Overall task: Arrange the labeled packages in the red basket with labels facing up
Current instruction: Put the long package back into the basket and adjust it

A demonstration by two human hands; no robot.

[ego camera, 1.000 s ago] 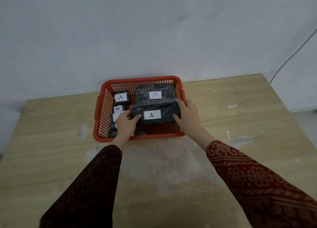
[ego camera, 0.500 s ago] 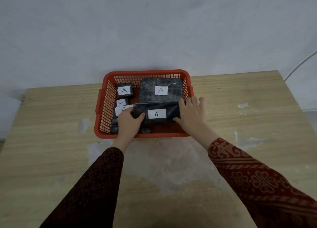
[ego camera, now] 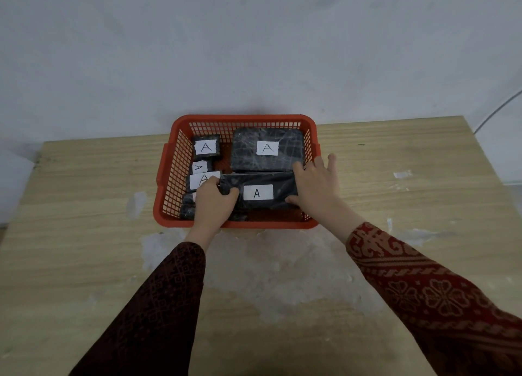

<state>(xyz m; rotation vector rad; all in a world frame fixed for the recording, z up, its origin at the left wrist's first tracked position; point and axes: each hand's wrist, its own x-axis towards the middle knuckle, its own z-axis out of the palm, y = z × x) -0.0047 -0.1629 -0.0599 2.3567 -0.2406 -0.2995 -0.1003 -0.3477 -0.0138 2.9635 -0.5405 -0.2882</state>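
Observation:
A red mesh basket [ego camera: 245,119] stands on the wooden table against the wall. Inside lie black wrapped packages with white "A" labels facing up. A long package [ego camera: 278,181] lies across the front right part, held at its ends by my left hand [ego camera: 213,203] and my right hand [ego camera: 317,185]. Behind it sits a large package [ego camera: 285,156]. A small square package [ego camera: 206,148] is at the back left, with two smaller labeled ones [ego camera: 199,167] [ego camera: 197,180] in front of it. Another dark package [ego camera: 187,207] at the front left is partly hidden by my left hand.
The wooden table [ego camera: 84,234] has pale worn patches in front of the basket and bits of white tape at left and right. A grey wall rises right behind the basket. A thin cable [ego camera: 497,111] runs down the wall at the far right.
The long package has sunk lower into the basket's front right part. Both hands stay on its ends. The view has shifted so the basket sits more central.

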